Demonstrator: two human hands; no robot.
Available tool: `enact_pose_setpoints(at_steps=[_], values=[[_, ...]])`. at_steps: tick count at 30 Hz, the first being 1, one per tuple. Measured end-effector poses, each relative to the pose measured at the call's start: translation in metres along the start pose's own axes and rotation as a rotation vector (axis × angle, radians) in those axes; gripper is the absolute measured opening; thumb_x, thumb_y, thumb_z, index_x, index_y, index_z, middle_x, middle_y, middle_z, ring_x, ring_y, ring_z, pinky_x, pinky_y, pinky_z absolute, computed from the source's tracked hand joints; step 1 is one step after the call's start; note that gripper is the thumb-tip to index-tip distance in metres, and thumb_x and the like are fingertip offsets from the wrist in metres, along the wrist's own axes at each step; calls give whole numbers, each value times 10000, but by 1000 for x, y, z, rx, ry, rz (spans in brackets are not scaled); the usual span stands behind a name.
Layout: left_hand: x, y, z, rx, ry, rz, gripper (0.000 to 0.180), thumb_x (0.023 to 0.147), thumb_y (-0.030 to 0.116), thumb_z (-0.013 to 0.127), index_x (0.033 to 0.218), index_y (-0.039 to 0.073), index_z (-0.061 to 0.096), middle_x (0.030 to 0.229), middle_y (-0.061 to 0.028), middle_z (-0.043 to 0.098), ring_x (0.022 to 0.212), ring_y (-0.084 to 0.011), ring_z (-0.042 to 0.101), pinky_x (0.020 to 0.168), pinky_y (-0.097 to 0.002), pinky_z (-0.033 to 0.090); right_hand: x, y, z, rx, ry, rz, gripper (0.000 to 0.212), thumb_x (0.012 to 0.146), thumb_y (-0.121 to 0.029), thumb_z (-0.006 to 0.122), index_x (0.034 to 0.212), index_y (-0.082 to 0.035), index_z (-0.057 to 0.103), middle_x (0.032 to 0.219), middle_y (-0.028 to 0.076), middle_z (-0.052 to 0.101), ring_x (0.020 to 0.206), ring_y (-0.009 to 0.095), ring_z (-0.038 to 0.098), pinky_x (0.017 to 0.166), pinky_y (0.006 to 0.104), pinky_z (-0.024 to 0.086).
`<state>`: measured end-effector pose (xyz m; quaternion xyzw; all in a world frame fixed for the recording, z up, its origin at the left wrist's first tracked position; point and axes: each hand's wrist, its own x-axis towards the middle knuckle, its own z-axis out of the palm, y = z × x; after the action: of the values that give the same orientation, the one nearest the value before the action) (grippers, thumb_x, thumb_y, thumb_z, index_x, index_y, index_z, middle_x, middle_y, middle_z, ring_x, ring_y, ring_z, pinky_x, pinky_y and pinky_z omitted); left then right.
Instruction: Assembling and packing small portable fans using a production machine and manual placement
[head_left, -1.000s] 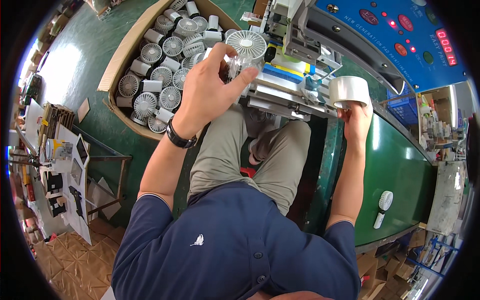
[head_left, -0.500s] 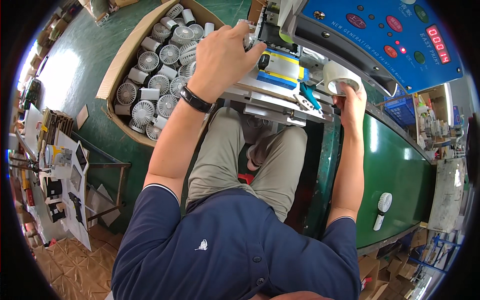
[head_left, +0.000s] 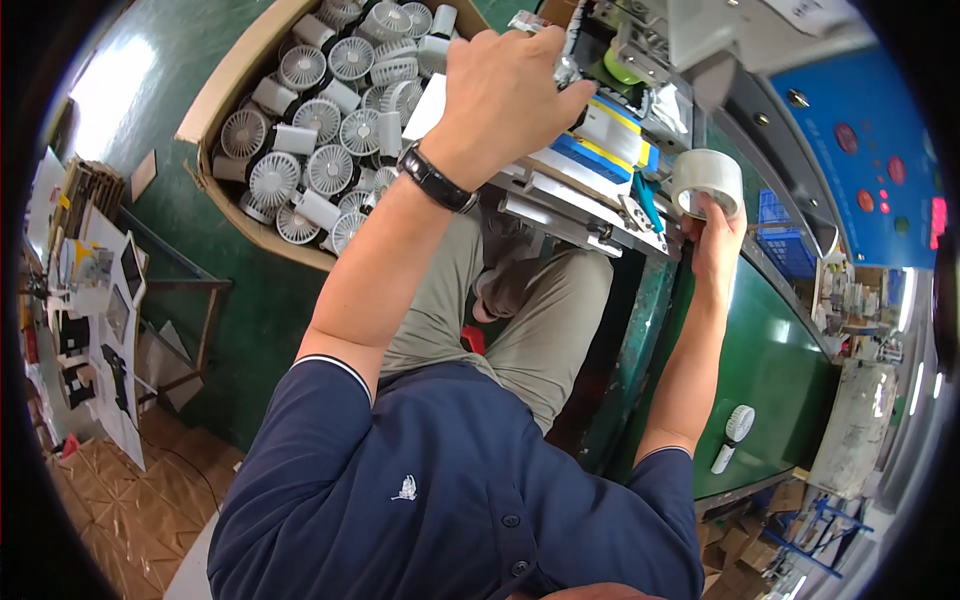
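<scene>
My right hand [head_left: 716, 238] grips a wide roll of clear tape [head_left: 722, 172], with fingers inside its core. It is raised beside the machine, over the green bench. My left hand [head_left: 505, 105], with a black wristband, reaches forward to the left of the machine's bed. Its thumb points right and the other fingers curl away from view. A shiny, clear, crumpled-looking piece [head_left: 566, 72] shows by those fingertips; what the hand grips is mostly hidden. Just right of the thumb lies a blue and yellow fixture block [head_left: 600, 142], with a teal-handled tool [head_left: 648, 203] beyond it.
A large open carton [head_left: 205, 112] of white handheld fans stands on the left. The printing machine's blue panel [head_left: 850, 150] rises at the right. A single white fan [head_left: 735, 438] lies on the green bench [head_left: 775, 370]. At far left is a cluttered side table [head_left: 118, 375].
The whole view has shifted, putting the machine and its panel farther right. Both hands keep about the same places by the machine, and the tape roll stays in my right hand.
</scene>
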<state>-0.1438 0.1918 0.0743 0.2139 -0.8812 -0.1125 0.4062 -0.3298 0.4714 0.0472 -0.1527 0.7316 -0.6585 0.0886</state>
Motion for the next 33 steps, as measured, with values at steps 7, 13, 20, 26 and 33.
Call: enact_pose_setpoints(at_steps=[7,13,20,26,33], values=[[11,1,-7,-34,-193,-89,418,873,399,760,1085,38,745,893,-136,742,738,-330,687,660,-416,538,7,12,-6,-37,-14,19,341,949,-64,623,1282,8,610,903,133,689,541,131,565,469,217,428],[15,1,-6,-152,-269,-95,301,881,285,722,964,11,631,837,-237,703,778,-450,688,718,-492,574,7,12,-5,-44,29,32,290,945,-65,644,1225,4,619,863,116,685,518,128,557,442,218,404],[12,1,1,-186,-171,-81,304,877,302,704,889,8,630,788,-246,701,762,-472,676,719,-518,556,7,14,-6,-7,7,11,260,942,-63,656,1191,4,624,829,103,680,505,126,552,426,219,391],[12,1,0,-206,-149,-76,310,876,298,702,896,-2,630,795,-253,703,763,-471,679,714,-518,557,7,14,-5,-19,20,26,259,944,-62,654,1192,6,625,834,106,682,506,128,553,428,220,390],[13,2,-2,-195,-206,-73,314,879,295,695,906,-11,631,804,-258,703,770,-470,681,709,-511,559,8,17,-7,-15,-4,25,265,944,-61,647,1198,13,631,837,108,676,507,129,550,431,222,390]])
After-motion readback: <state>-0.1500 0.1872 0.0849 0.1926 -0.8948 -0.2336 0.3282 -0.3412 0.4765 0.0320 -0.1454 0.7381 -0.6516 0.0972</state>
